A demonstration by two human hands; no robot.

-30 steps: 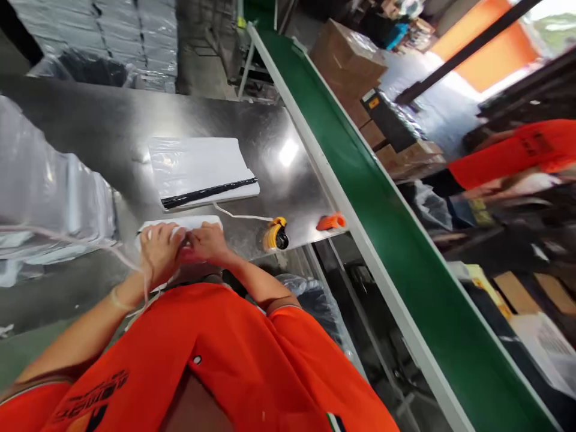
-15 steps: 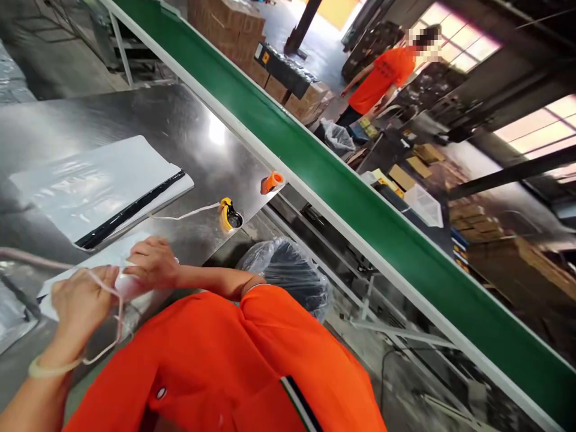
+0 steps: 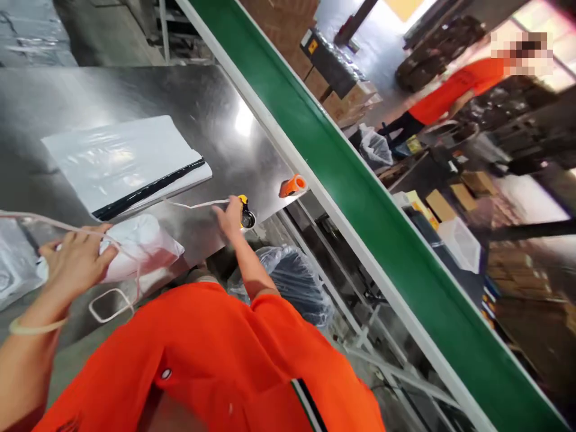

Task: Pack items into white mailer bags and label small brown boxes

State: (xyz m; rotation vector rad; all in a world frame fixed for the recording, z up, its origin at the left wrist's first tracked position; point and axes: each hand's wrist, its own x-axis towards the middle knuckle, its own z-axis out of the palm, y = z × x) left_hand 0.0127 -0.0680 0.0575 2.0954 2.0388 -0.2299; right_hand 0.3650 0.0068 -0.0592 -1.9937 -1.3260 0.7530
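Note:
A plump white plastic-wrapped package [image 3: 141,240] lies at the near edge of the metal table. My left hand [image 3: 78,258] grips its left end, fingers over the top and thumb toward me. A pale strap [image 3: 54,222] crosses over that hand and the package, ending in a loop below. My right hand [image 3: 231,216] is at the yellow and black tape dispenser [image 3: 246,215], thumb apart and fingertips against its left side, partly hidden. A thin white strip [image 3: 198,206] runs left from the dispenser. Behind lies a flat white mailing bag [image 3: 130,159] with a black strip.
An orange roll [image 3: 294,186] sits by the corner of the metal table [image 3: 189,90]. The green conveyor belt [image 3: 315,156] runs diagonally past the table. Below the edge is a bin lined with clear plastic [image 3: 292,282]. A person in orange [image 3: 459,90] stands beyond the belt.
My right hand has left the package and moved right to the tape dispenser. My left hand stays on the package, which now shows more fully. The view has shifted; the person beyond appears farther right.

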